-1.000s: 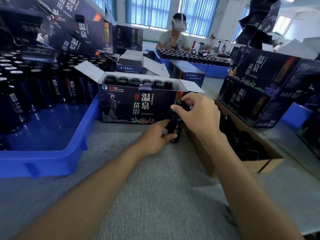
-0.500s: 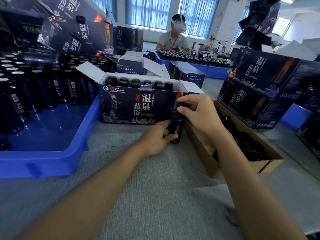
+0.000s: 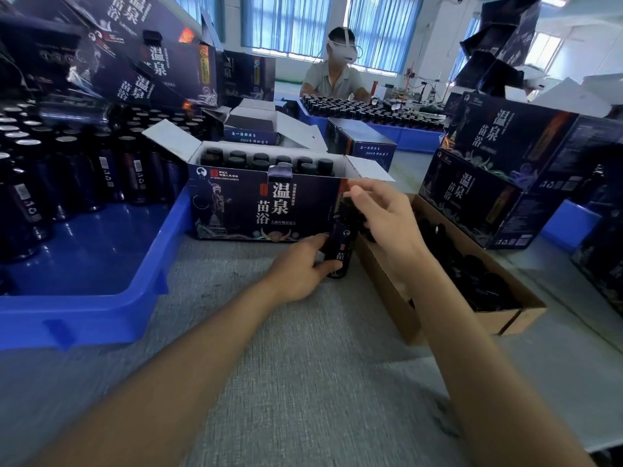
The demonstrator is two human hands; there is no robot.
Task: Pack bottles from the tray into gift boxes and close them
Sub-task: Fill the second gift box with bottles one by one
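Left hand (image 3: 296,267) grips a bottle (image 3: 340,252) between gift box (image 3: 263,210) and cardboard carton (image 3: 499,321).

My left hand (image 3: 296,267) and right hand (image 3: 387,220) are bare; behind them, both forearms (image 3: 202,348) are uncovered, sleeveless.

Bright, even daylight comes from tall windows (image 3: 286,25) far beyond the hands. A side window (image 3: 547,45), up and to the right of the right hand (image 3: 384,217), is washed out to white. Left of the left hand (image 3: 296,269), bottle caps (image 3: 65,140) catch pale glare. Faint, soft shadows lie on the grey table (image 3: 303,382) beside the forearms. The dark bottle (image 3: 340,254) between the hands blends into the dark box (image 3: 256,210) behind it. The picture's edges bend and smear, and the forearms nearest the camera are blurred.
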